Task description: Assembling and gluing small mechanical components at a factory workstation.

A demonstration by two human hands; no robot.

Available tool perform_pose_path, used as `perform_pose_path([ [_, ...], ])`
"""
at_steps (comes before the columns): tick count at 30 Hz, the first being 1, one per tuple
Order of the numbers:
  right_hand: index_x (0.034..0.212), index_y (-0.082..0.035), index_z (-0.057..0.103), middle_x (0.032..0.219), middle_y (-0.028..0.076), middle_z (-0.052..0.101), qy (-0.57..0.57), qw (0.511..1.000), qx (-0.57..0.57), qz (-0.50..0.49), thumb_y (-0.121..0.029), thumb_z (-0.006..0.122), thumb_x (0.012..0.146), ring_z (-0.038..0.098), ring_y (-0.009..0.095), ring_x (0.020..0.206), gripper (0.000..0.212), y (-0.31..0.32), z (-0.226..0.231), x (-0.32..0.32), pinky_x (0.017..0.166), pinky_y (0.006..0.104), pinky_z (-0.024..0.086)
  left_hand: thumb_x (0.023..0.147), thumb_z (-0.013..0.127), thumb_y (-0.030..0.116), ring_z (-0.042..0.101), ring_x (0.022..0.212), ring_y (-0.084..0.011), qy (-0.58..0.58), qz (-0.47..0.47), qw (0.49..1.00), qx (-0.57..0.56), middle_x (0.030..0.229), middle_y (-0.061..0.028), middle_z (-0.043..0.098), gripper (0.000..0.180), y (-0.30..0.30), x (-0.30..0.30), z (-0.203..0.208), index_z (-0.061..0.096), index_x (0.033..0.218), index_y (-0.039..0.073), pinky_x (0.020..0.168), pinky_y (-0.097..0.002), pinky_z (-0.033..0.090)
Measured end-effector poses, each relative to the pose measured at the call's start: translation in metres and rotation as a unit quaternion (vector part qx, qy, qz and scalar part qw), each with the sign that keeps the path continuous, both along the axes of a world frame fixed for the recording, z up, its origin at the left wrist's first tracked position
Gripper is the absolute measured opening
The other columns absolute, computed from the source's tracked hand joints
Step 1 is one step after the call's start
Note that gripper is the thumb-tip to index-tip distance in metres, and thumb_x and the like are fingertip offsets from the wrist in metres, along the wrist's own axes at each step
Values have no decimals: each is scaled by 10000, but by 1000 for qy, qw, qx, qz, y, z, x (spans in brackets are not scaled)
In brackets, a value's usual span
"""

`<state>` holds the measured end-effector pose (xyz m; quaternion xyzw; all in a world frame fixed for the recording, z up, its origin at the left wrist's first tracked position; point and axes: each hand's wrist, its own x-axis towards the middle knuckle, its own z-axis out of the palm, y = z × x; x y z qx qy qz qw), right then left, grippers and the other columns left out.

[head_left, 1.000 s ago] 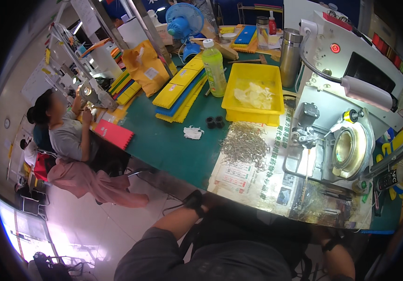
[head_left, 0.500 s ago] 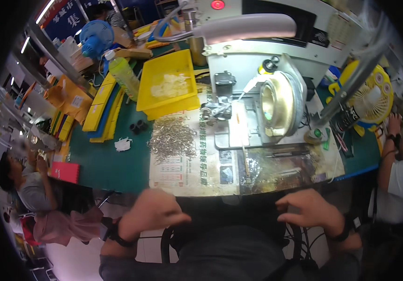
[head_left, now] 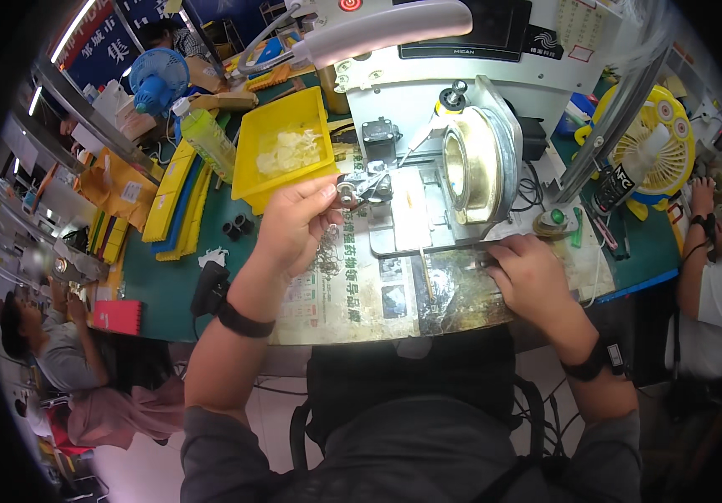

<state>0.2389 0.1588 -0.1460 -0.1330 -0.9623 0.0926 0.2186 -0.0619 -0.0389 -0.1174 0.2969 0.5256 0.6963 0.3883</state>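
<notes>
My left hand [head_left: 294, 228] is raised over the near left of the machine. Its thumb and index finger close at a round metal knob [head_left: 346, 192] on the end of the small clamp [head_left: 371, 184]. Partly covered by that hand is a pile of thin, bent wire pieces [head_left: 327, 251]. My right hand [head_left: 533, 275] lies on the stained paper-covered mat, fingers curled down at a thin dark tool [head_left: 480, 262]; how firmly it is gripped is hidden. Between my hands a pale strip [head_left: 415, 214] stands on the machine's metal base [head_left: 386, 241], beside a large brass-coloured ring [head_left: 456, 168].
A yellow tray [head_left: 249, 197] with pale scraps stands behind my left hand, beside a green bottle [head_left: 208, 138]. A lamp arm [head_left: 386, 32] crosses above the machine. At the right are a yellow fan [head_left: 667, 138] and a small green-capped jar [head_left: 552, 220]. Other people sit on both sides.
Both hands have risen from over my lap onto the bench. The left has reached the clamp knob; the right has come down on the tools on the mat. The view has shifted slightly.
</notes>
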Motion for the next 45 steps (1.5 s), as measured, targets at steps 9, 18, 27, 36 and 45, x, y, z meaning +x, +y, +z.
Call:
perform_pose_path([
  [9, 908, -49, 643, 906, 120, 667, -24, 992, -99, 78, -117, 696, 863, 637, 312, 820, 98, -10, 23, -6, 759, 428, 497, 1017, 593, 113, 546, 825, -103, 47, -14, 999, -17, 901, -40, 628, 142, -12, -12, 2, 657, 979, -7, 766, -226, 437],
  [18, 1075, -41, 482, 809, 33, 605, 86, 692, -697, 166, -91, 552, 1021, 544, 57, 666, 101, -75, 40, -56, 596, 222, 451, 997, 610, 92, 536, 839, -101, 135, 24, 984, 114, 895, -8, 619, 119, 9, 1, 45, 670, 1032, -6, 808, -256, 452],
  [27, 1070, -33, 494, 807, 27, 604, 94, 720, -669, 159, -80, 560, 1008, 525, 43, 647, 102, -77, 33, -57, 581, 208, 431, 790, 653, -9, 579, 749, -347, 728, 124, 673, 24, 755, -132, 575, 172, -8, 4, 7, 675, 947, 57, 661, -427, 476],
  [36, 1057, -36, 500, 817, 26, 604, 81, 714, -672, 176, -81, 567, 1005, 527, 43, 654, 95, -79, 36, -57, 581, 207, 431, 969, 587, 42, 560, 804, -67, 157, -43, 984, -78, 881, 2, 637, 145, -2, -2, 8, 685, 1045, -35, 732, -224, 451],
  [45, 1092, -32, 510, 770, 13, 576, 82, 708, -683, 161, -132, 520, 1043, 476, 40, 633, 111, -78, 36, -51, 575, 208, 402, 988, 590, 52, 577, 839, -144, 51, 2, 999, 20, 881, -57, 634, 108, -11, -17, 6, 662, 985, -29, 818, -262, 464],
])
